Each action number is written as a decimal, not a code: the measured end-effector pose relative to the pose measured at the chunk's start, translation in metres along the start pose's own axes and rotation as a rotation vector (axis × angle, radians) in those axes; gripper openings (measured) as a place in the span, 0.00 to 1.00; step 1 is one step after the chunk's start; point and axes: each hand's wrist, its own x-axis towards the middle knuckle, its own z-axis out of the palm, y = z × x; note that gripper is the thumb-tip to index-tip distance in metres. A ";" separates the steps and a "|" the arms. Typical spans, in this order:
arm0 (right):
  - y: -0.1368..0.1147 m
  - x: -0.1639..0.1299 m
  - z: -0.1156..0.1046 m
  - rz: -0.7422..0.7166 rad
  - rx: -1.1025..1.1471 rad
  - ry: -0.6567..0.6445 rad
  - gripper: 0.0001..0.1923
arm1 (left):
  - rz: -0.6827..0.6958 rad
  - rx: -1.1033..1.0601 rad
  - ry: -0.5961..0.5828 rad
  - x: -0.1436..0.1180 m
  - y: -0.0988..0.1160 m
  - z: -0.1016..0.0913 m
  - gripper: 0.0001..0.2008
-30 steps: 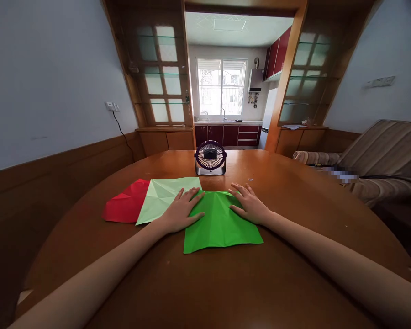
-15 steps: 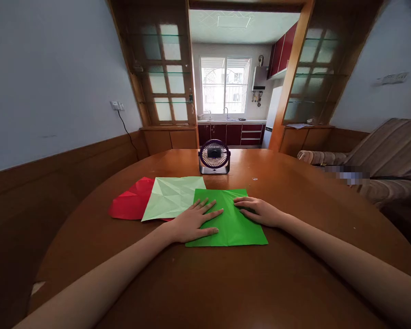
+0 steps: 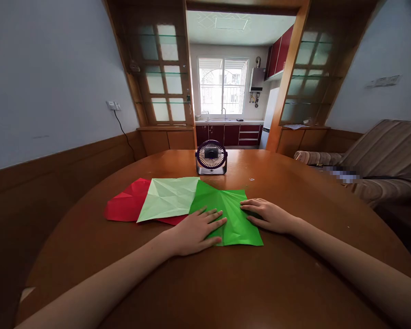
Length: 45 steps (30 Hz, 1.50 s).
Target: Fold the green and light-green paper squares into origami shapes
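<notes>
1. Nearest: both bare forearms run in from the lower corners over the round wooden table, so the person sits at its near edge with the work straight ahead.
2. Left hand lies palm down on the near left part of the bright green paper. Fingers are slightly apart and flat, gripping nothing. My reading: the palm weights the sheet so it cannot slide.
3. Right hand rests flat on the sheet's right edge, fingers close together and pointing left toward the centre, clamped on nothing. It looks placed to press that side down along a crease.
4. The bright green paper lies on the table between the two hands, creased, with fold lines fanning out from its far middle. It is flat rather than lifted.
5. Just left, a pale green paper overlaps a red paper. Both are creased and untouched, apparently set aside within reach.
6. Beyond the sheets, a small desk fan stands upright, facing the person, apart from the paper.
7. Farthest: a doorway opens onto a kitchen window.
</notes>
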 end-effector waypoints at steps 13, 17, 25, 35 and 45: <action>-0.009 0.002 -0.002 -0.037 -0.180 0.064 0.16 | 0.176 0.187 0.212 0.000 -0.013 0.004 0.21; -0.004 -0.001 0.000 -0.075 -0.056 0.071 0.15 | 0.227 0.302 0.208 0.001 -0.023 0.006 0.18; -0.005 -0.001 0.000 -0.087 0.052 0.010 0.18 | 0.079 0.265 0.186 0.000 -0.021 0.005 0.19; -0.006 -0.001 -0.014 -0.079 0.374 0.040 0.20 | 0.028 0.174 0.160 -0.002 -0.025 0.004 0.20; 0.021 -0.014 -0.017 0.328 1.034 -0.011 0.30 | -0.020 -0.242 0.266 -0.004 -0.029 0.001 0.19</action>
